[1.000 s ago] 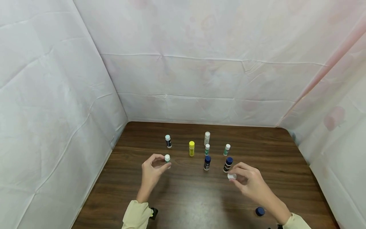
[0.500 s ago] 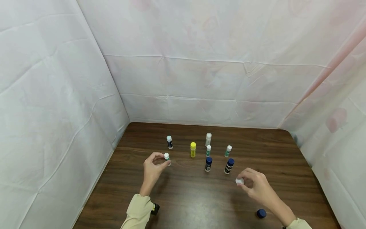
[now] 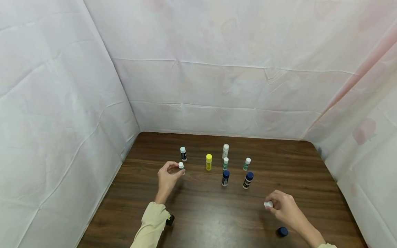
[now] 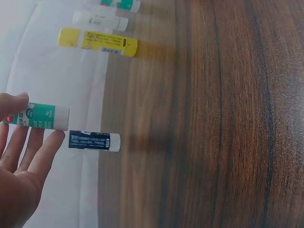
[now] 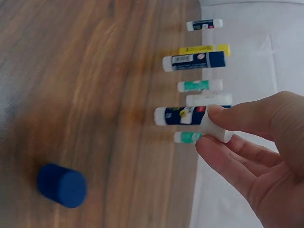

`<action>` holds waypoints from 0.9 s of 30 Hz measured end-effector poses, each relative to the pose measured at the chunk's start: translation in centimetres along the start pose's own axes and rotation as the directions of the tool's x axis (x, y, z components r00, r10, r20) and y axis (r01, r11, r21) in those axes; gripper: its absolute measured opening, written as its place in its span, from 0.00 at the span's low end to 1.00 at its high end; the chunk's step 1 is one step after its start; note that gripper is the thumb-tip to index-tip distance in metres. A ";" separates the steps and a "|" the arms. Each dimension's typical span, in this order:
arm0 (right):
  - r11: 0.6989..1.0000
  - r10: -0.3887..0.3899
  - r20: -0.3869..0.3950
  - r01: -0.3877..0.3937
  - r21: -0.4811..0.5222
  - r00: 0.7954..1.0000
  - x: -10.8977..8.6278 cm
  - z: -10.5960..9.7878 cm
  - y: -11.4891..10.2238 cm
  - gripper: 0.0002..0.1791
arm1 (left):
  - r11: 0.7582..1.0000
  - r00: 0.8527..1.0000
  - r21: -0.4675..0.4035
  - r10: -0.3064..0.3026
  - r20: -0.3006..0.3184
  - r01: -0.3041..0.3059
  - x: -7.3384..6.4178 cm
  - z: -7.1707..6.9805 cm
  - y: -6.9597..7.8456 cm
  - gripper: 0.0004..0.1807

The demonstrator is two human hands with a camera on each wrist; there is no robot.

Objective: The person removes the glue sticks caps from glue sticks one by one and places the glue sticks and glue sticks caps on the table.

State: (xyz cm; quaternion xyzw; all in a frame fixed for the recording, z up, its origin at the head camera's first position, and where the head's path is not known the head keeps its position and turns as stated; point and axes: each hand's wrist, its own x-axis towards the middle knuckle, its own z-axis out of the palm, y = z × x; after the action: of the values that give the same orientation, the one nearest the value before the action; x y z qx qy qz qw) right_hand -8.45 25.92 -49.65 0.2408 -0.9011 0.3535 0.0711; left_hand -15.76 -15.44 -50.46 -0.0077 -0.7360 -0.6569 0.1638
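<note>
My left hand (image 3: 166, 179) holds a small green glue stick (image 4: 40, 115) with a white top between thumb and fingers, roughly upright. Behind it stands a dark blue glue stick (image 3: 183, 154) with a white cap. Over the right side of the table, my right hand (image 3: 284, 208) pinches a white cap (image 5: 216, 127) between thumb and fingertips. Near that hand, a loose blue cap (image 3: 282, 231) lies on the table. Two navy glue sticks with blue caps, a left one (image 3: 225, 178) and a right one (image 3: 247, 181), stand left of the right hand.
On the brown wooden table (image 3: 211, 213) also stand a yellow glue stick (image 3: 209, 162), a white glue stick (image 3: 225, 151), a middle green glue stick (image 3: 225, 164) and a right green glue stick (image 3: 246, 164). White cloth (image 3: 198, 82) walls in the back and both sides.
My right hand has moved right and nearer the front edge with the white cap, away from the navy glue stick. The left hand, still holding the green glue stick, has shifted slightly farther back.
</note>
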 end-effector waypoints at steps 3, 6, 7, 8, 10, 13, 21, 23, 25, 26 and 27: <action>0.998 0.061 0.023 -0.061 -0.003 0.998 -0.5 0.2 0.7 0.15 | 1.000 1.000 0.026 -0.003 -0.014 0.003 0.4 0.1 -0.6 0.16; 0.994 0.110 0.045 -0.110 0.001 0.993 -0.9 0.5 1.4 0.14 | 0.998 1.000 0.057 -0.013 -0.021 0.014 0.9 0.2 -1.4 0.16; 0.992 0.125 0.057 -0.126 0.002 0.990 -1.0 0.5 1.6 0.14 | 0.998 1.000 0.066 -0.018 -0.024 0.020 1.0 0.1 -1.7 0.16; 0.990 0.141 0.072 -0.141 0.005 0.987 -1.1 0.6 1.8 0.13 | 0.997 0.999 0.071 -0.025 -0.027 0.027 1.3 0.1 -2.2 0.16; 0.987 0.160 0.088 -0.161 0.001 0.983 -1.4 0.7 2.2 0.13 | 0.997 0.999 0.071 -0.037 -0.036 0.040 1.7 0.1 -3.4 0.16; 0.981 0.196 0.100 -0.195 -0.019 0.976 -1.7 0.8 2.7 0.12 | 0.996 0.997 0.072 -0.057 -0.047 0.060 2.2 0.2 -5.2 0.16; 0.951 0.310 0.156 -0.304 -0.063 0.938 -2.7 1.3 4.1 0.10 | 0.991 0.991 0.070 -0.112 -0.076 0.117 2.6 0.8 -7.4 0.15; 0.946 0.322 0.147 -0.314 -0.074 0.935 -2.9 1.6 4.4 0.11 | 0.991 0.991 0.072 -0.108 -0.076 0.114 2.6 1.0 -7.6 0.15; 0.944 0.329 0.142 -0.320 -0.083 0.934 -3.0 1.9 4.8 0.11 | 0.991 0.991 0.072 -0.107 -0.076 0.112 2.7 1.1 -7.8 0.15; 0.943 0.331 0.140 -0.322 -0.086 0.933 -3.1 2.0 4.9 0.11 | 0.991 0.991 0.074 -0.108 -0.076 0.114 2.7 1.1 -7.9 0.15; 0.942 0.333 0.139 -0.323 -0.088 0.933 -3.2 2.1 5.0 0.11 | 0.991 0.991 0.074 -0.107 -0.076 0.113 2.7 1.2 -8.0 0.15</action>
State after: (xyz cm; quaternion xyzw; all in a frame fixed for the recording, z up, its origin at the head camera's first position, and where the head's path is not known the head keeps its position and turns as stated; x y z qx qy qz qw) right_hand -8.04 28.89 -55.20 0.1108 -0.9423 0.3120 -0.0500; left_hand -20.40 -15.97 -57.59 0.0632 -0.7541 -0.6353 0.1540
